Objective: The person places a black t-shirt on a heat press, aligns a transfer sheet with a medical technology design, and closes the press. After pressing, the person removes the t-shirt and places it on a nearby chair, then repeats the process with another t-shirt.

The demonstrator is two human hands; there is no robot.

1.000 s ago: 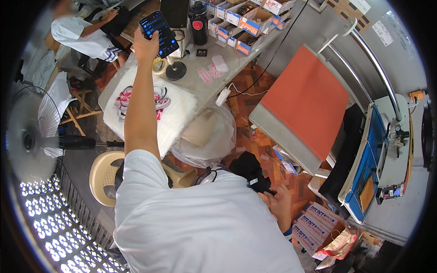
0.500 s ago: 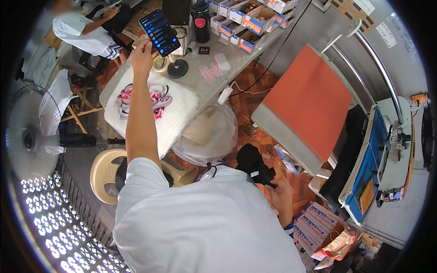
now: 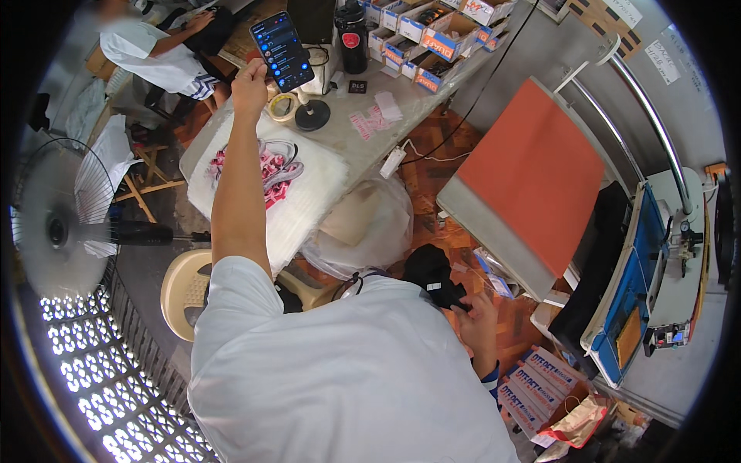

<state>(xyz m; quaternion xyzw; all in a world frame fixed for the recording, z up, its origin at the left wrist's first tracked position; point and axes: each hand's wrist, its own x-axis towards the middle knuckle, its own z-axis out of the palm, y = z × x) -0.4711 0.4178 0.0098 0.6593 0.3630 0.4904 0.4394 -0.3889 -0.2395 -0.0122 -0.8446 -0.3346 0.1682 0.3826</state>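
My left arm stretches over the table, with my left hand (image 3: pixel 249 89) curled at the left edge of a smartphone (image 3: pixel 282 52). Its lit screen shows a dark list with blue dots. The phone leans above a stand with a round black base (image 3: pixel 312 115); how far my fingers wrap behind it is hidden. Low on the right, my right hand (image 3: pixel 480 322) pinches the edge of a black cloth item (image 3: pixel 432 274) with a small white label. Under my left forearm, a pink, grey and white printed piece (image 3: pixel 274 174) lies on a stack of white sheets (image 3: pixel 312 174).
A tape roll (image 3: pixel 282 106), a black tumbler (image 3: pixel 352 38) and small parts boxes (image 3: pixel 432 38) stand on the table. A heat press with an orange pad (image 3: pixel 532 177) is at right. A fan (image 3: pixel 58 224) and beige chair (image 3: pixel 179 297) are left; another person (image 3: pixel 147 50) sits behind.
The whole view has shifted slightly, so most things appear a little farther right. Both hands keep nearly the same places relative to the phone and the black cloth item.
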